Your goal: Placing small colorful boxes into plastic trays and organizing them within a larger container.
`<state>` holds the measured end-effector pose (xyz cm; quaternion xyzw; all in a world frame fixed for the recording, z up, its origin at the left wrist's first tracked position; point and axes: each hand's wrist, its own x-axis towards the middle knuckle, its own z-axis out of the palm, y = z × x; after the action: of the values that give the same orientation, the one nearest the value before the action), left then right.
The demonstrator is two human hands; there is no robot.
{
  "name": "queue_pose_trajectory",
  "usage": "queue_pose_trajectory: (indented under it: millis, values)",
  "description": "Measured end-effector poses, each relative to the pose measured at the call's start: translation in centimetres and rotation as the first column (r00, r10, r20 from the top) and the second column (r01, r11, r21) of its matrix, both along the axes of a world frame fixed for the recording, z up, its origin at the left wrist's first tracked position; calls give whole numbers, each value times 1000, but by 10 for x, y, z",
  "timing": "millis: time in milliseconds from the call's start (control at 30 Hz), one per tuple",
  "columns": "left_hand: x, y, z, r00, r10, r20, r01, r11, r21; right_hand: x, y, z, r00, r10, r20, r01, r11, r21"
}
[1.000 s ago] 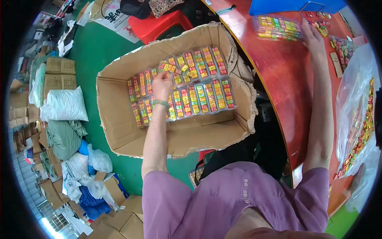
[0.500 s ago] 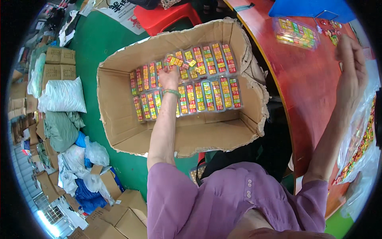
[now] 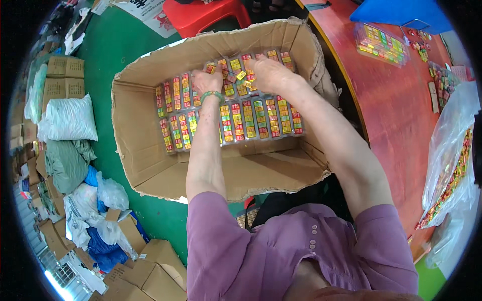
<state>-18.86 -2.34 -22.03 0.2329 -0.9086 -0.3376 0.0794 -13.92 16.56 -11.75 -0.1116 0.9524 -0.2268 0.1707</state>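
Inside the cardboard box (image 3: 150, 145), both hands (image 3: 236, 78) press flat, unclenched, on candy packs (image 3: 251, 118).

Rows of multicoloured clear packs (image 3: 251, 118) fill the open cardboard box (image 3: 145, 145).

Cardboard box (image 3: 145, 150): plain brown. Candy packs (image 3: 251, 118) inside: clear wrap, rows of red, yellow, green, orange squares. Bracelet (image 3: 212, 94) on left wrist: green beads. Shirt sleeves (image 3: 226, 251): mauve purple. Table (image 3: 386, 100): glossy red-brown. Floor (image 3: 110, 55): green. Stool (image 3: 206, 12): red. Sack (image 3: 68, 118): white.
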Motion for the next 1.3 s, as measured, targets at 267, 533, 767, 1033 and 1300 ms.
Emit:
queue_pose_trajectory:
  millis: [267,533,767,1033,1300]
  values:
    - [14,-2,-3,999,-48,5,48,998,34,14,-30,-49,987,-139,85,148,983,-112]
    - [11,-11,-14,999,-23,-45,22,1000,-15,7,-35,-68,975,-221,-3,220,970,-103]
    - [13,-14,-17,997,6,-77,-5,1000,15,8,-33,-79,975,-219,-42,213,970,-116]
    - [6,-23,-13,990,28,-136,-20,998,61,9,-30,-86,972,-193,-131,172,973,-152]
    - [7,-47,-11,1000,1,-3,-1,1000,27,8,-33,-79,975,-146,-166,124,983,-138]
